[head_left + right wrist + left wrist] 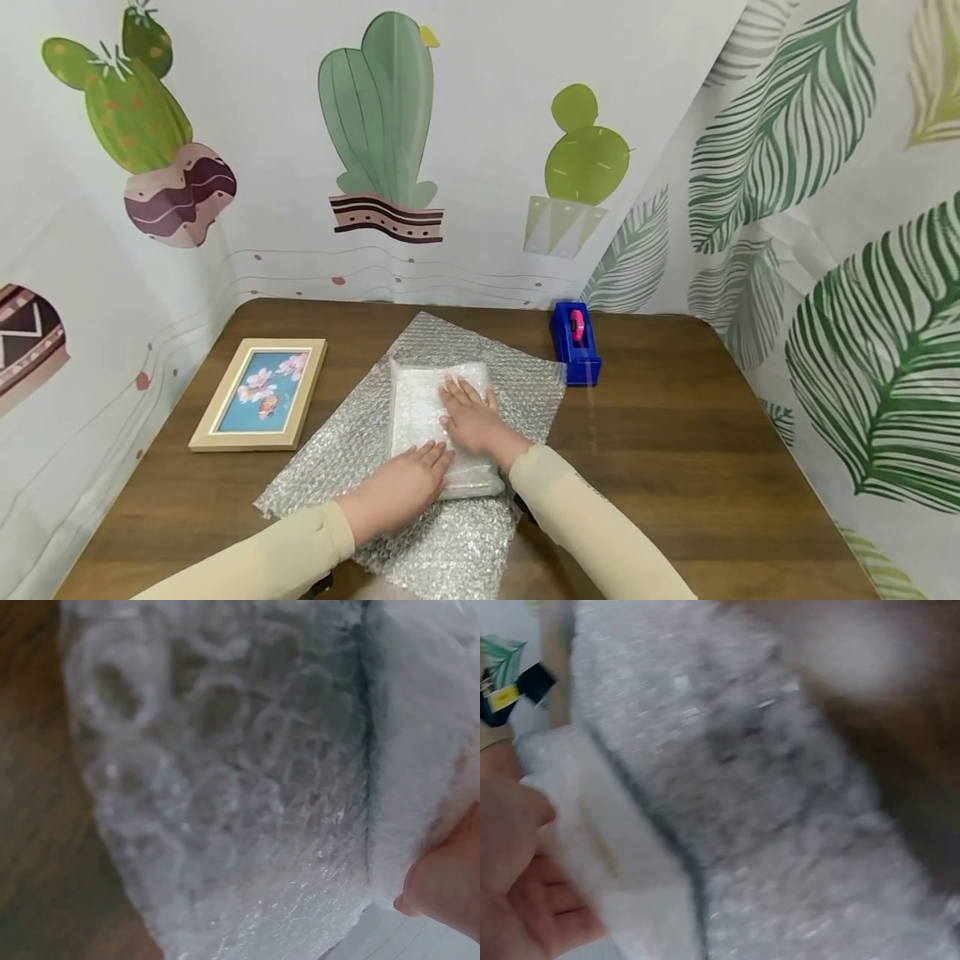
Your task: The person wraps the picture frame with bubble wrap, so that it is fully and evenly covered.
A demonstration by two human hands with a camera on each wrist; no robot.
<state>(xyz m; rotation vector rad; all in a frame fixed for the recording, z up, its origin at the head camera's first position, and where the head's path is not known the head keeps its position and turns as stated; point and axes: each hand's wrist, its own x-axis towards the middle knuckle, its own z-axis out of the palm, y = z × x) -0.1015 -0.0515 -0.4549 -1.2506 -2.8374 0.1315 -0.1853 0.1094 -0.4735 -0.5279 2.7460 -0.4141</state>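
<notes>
A flat rectangular bundle [414, 402] wrapped in bubble wrap lies on a spread sheet of bubble wrap [333, 450] in the head view. My left hand [403, 490] rests on its lower left part, fingers extended to the right. Higher up on the right side, my right hand [471, 421] presses on the top with fingers spread. Both wrist views are blurred. The left one shows the bundle's pale edge [607, 817] beside the hand; the right one has a fingertip [442, 889] against the wrapped side. What is inside the bundle is hidden.
A light wooden picture frame [296, 408] with a flower picture lies left of the bubble wrap. By the sheet's right corner stands a blue tape dispenser [581, 358] with a pink core. Behind the brown table [690, 450] hangs a cloth [487, 167] printed with cacti and leaves.
</notes>
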